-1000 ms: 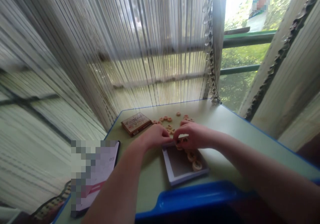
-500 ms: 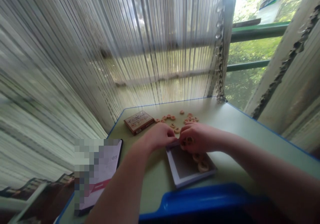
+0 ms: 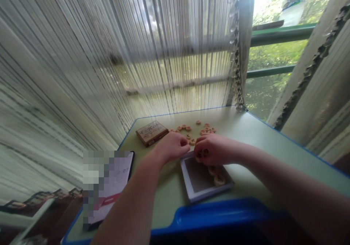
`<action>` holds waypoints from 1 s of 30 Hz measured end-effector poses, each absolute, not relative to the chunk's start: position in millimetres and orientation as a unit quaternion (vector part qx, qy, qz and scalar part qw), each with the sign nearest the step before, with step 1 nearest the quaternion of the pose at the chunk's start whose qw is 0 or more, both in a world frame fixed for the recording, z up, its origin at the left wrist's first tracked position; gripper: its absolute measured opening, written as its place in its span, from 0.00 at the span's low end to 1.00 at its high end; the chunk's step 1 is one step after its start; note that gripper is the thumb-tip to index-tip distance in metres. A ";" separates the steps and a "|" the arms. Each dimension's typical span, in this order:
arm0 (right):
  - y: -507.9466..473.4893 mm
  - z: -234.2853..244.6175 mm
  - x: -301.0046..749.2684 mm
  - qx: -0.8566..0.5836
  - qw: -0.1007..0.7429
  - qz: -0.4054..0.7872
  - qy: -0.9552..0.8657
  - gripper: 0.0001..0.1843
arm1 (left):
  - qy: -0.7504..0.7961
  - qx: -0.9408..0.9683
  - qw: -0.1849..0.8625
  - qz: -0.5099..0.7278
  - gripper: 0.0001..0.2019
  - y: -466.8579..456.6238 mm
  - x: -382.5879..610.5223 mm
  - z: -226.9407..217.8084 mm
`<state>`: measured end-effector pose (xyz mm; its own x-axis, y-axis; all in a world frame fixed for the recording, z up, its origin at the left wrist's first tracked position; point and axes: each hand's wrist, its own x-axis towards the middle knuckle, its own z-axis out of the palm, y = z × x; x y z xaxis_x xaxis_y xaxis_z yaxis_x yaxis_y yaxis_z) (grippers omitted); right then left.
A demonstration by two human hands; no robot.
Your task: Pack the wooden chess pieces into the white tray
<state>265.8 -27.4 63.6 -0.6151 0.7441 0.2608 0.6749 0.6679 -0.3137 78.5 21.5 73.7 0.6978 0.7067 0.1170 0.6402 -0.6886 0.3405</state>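
Apparently, tray (image 3: pixel 186 178) is sitting close for easy reach | right hand (image 3: pixel 212 148) is partly covering pieces (image 3: pixel 206 152), left hand (image 3: pixel 172 145) flanking tray — can't tell whether either is grasping

1. White-walled, shallow rectangular tray (image 3: pixel 194 177) with a grey-brown floor: open side up, flat on the pale green surface (image 3: pixel 262 132).
2. Round, light-wood discs (image 3: pixel 219 180) with dark marks: rowed along the tray's right side, farther ones partly hidden, perhaps overlapping.
3. Similar loose discs (image 3: pixel 188 128): scattered beyond the tray.

Head-worn view, forward and down over table (image 3: pixel 262 128)
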 end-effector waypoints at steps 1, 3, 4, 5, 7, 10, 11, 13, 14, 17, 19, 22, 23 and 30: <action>-27.4 63.7 265.9 -0.395 0.188 0.093 -0.894 0.09 | 0.372 0.910 0.137 0.120 0.11 21.6 78.4 74.1; -27.4 63.9 266.3 -0.392 0.189 0.095 -0.895 0.09 | 0.376 0.909 0.129 0.124 0.11 22.1 78.3 75.1; -27.4 64.0 266.5 -0.393 0.189 0.095 -0.895 0.09 | 0.379 0.908 0.122 0.129 0.12 22.6 78.2 75.3; -27.3 64.1 266.6 -0.395 0.188 0.095 -0.894 0.09 | 0.384 0.906 0.114 0.135 0.12 23.4 78.1 75.2; -27.0 64.0 266.6 -0.399 0.186 0.095 -0.893 0.08 | 0.403 0.898 0.093 0.152 0.13 26.4 77.8 73.6; -27.1 64.1 266.0 -0.396 0.185 0.095 -0.894 0.07 | 0.438 0.876 0.044 0.199 0.13 33.9 76.7 67.2; -27.4 64.2 265.7 -0.394 0.186 0.095 -0.895 0.07 | 0.441 0.871 0.029 0.214 0.13 36.8 76.2 64.5; -28.0 64.7 265.2 -0.389 0.186 0.096 -0.897 0.07 | 0.442 0.865 0.018 0.236 0.13 42.0 75.1 59.5; -28.2 64.9 265.1 -0.388 0.188 0.097 -0.897 0.07 | 0.439 0.866 0.020 0.237 0.14 44.1 74.6 57.6; -27.1 65.1 266.0 -0.382 0.199 0.099 -0.897 0.07 | 0.420 0.879 0.029 0.222 0.14 48.8 74.4 54.0; -24.2 64.6 268.1 -0.381 0.209 0.095 -0.896 0.08 | 0.394 0.894 0.031 0.212 0.14 51.9 75.5 51.8; -16.6 62.8 273.1 -0.401 0.228 0.078 -0.884 0.08 | 0.364 0.910 0.055 0.192 0.15 58.1 78.4 46.2; -13.4 61.9 275.2 -0.412 0.238 0.070 -0.877 0.08 | 0.362 0.911 0.068 0.185 0.16 60.2 79.5 44.0; 4.9 55.0 288.6 -0.495 0.279 0.026 -0.823 0.07 | 0.399 0.894 0.055 0.197 0.13 61.4 85.0 41.8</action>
